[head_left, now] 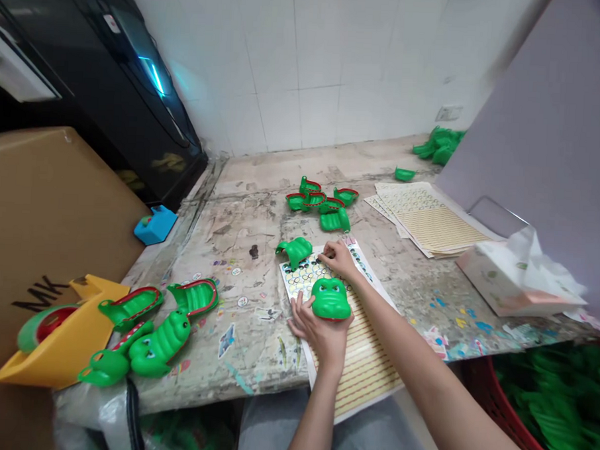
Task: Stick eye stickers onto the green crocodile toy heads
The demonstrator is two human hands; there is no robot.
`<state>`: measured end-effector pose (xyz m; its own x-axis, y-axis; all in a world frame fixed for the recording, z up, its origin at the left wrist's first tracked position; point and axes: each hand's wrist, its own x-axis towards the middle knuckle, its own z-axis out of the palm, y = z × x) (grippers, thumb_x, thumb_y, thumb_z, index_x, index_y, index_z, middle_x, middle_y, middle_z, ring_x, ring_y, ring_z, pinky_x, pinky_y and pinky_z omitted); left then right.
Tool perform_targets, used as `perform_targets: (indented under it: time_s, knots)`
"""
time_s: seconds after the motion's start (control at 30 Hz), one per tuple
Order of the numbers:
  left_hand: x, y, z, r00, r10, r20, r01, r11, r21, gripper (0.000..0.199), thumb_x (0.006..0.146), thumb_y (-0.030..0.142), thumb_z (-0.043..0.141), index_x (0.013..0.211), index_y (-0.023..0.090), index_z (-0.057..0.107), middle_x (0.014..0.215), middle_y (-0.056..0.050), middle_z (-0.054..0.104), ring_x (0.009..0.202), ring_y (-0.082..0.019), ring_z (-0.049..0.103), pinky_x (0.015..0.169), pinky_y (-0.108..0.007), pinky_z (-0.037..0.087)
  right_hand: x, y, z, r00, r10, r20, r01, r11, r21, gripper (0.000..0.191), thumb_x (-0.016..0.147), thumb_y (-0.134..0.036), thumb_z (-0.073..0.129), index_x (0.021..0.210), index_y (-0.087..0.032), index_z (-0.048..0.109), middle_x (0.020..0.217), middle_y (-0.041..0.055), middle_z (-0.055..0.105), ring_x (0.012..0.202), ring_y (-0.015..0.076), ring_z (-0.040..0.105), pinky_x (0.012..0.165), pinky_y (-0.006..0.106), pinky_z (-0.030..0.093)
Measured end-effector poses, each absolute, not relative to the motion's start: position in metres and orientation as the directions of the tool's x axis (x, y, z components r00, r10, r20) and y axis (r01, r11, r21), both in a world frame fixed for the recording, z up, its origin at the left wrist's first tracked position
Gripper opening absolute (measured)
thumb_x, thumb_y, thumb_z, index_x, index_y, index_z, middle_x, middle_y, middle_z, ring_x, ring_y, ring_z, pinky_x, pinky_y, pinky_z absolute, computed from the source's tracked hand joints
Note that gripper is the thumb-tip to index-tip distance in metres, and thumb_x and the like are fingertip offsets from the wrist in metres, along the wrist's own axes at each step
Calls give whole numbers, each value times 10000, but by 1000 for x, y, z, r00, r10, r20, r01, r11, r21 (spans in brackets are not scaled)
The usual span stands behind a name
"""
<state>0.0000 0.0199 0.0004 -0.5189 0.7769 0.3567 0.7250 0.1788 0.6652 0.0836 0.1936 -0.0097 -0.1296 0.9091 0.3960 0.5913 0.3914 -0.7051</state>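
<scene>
My left hand (320, 325) holds a green crocodile head (331, 299) with eye stickers on it, above a sticker sheet (361, 367). Near the top of the sheet, my right hand (339, 258) has its fingers pinched together at the eye stickers; anything between the fingertips is too small to make out. Another green crocodile top (297, 251) rests at the sheet's upper left corner. Beyond it lie several green jaw pieces with red rims (315, 200).
Assembled green crocodiles (160, 345) and a yellow scoop (71, 341) are at the left, beside a cardboard box (47, 201). At the right are stacked sticker sheets (424, 217), a tissue box (511, 277) and a red basket of green parts (501, 399).
</scene>
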Motion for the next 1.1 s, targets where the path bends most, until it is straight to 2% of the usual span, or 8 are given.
perform_targets:
  time_s: [0.17, 0.3, 0.53, 0.67, 0.73, 0.8, 0.93, 1.1]
  knots:
    - [-1, 20, 1, -510, 779, 364, 731, 169, 661, 694, 557, 491, 739, 1085, 203, 393, 1312, -152, 480, 1332, -300, 331, 1092, -527, 194, 83, 196, -13, -133, 907, 400, 590, 396, -704, 225, 703, -245, 628, 599, -221, 430, 572, 20, 559, 782, 212, 465, 662, 282, 360]
    - [-1, 21, -2, -506, 795, 336, 718, 171, 675, 722, 568, 505, 734, 1116, 195, 380, 1349, -166, 448, 1375, -310, 254, 1097, -546, 182, 84, 196, -13, -160, 914, 373, 626, 386, -678, 204, 711, -257, 625, 606, -214, 456, 569, 10, 552, 733, 194, 473, 667, 280, 356]
    - [0, 21, -1, -498, 804, 324, 707, 160, 689, 682, 587, 467, 723, 1115, 192, 390, 1352, -172, 445, 1390, -314, 228, 1100, -568, 164, 77, 198, -10, -141, 947, 287, 655, 307, -691, 213, 626, -340, 729, 635, -202, 567, 589, -1, 597, 707, 184, 516, 698, 290, 362]
    - [1, 22, 2, -515, 799, 310, 694, 177, 698, 689, 558, 471, 735, 1092, 196, 398, 1334, -153, 466, 1381, -301, 250, 1107, -551, 164, 73, 177, 19, 69, 975, 212, 348, 176, -921, 324, 576, -436, 749, 595, -194, 535, 581, -7, 584, 640, 167, 544, 633, 281, 390]
    - [1, 22, 2, -520, 796, 309, 690, 178, 702, 706, 549, 480, 736, 1098, 194, 397, 1331, -151, 468, 1379, -299, 253, 1108, -549, 163, 73, 148, 39, 206, 953, 221, 147, 193, -970, 375, 564, -478, 750, 594, -192, 509, 617, 0, 596, 640, 161, 554, 619, 277, 407]
    - [1, 22, 1, -514, 797, 316, 690, 165, 704, 711, 558, 489, 726, 1111, 190, 395, 1335, -157, 463, 1379, -300, 251, 1107, -552, 164, 74, 108, 56, 233, 956, 176, 85, 160, -983, 375, 561, -472, 762, 587, -186, 521, 604, 3, 593, 624, 157, 551, 611, 276, 416]
    - [1, 21, -1, -499, 804, 323, 691, 144, 709, 506, 723, 446, 593, 1109, 176, 410, 1349, -172, 451, 1386, -295, 236, 1099, -568, 162, 69, 34, 66, 240, 969, 64, 216, 11, -976, 374, 557, -483, 767, 576, -185, 541, 544, -3, 574, 544, 151, 516, 530, 261, 378]
    - [0, 20, -2, -498, 807, 317, 685, 142, 715, 288, 873, 328, 399, 1099, 155, 441, 1350, -177, 456, 1396, -277, 219, 1101, -565, 166, 55, 10, 60, 337, 928, 158, 414, 5, -910, 314, 615, -486, 707, 590, -208, 564, 603, 19, 621, 649, 202, 553, 593, 287, 395]
